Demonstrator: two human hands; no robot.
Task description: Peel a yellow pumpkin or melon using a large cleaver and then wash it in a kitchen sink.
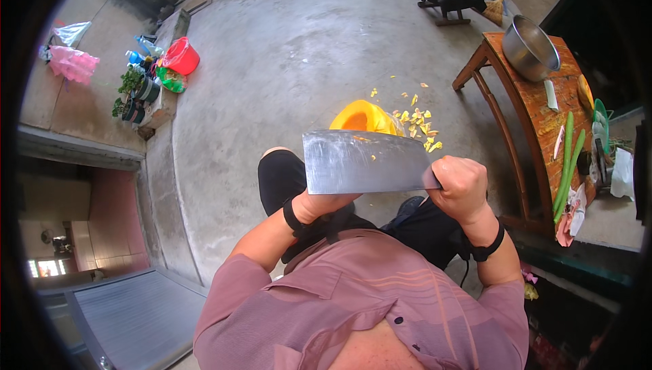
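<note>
My right hand (458,184) is closed around the handle of a broad cleaver (367,163). Its blade lies across my view, pointing left, with small orange bits stuck to it. Beyond the blade's upper edge shows a peeled yellow-orange pumpkin piece (364,112) with a hollow in its near side. The blade covers the lower part of the pumpkin. My left hand (331,201) is below and behind the blade, with its fingers hidden, so what it touches cannot be made out. Yellow peelings (420,120) lie scattered on the floor right of the pumpkin.
A wooden table (535,100) at right bears a steel pot (530,49) and long green gourds (568,166). At left, a red bucket (181,56) stands near potted plants (133,92). A straw broom (496,8) leans at the upper right. Concrete floor (285,54) stretches ahead.
</note>
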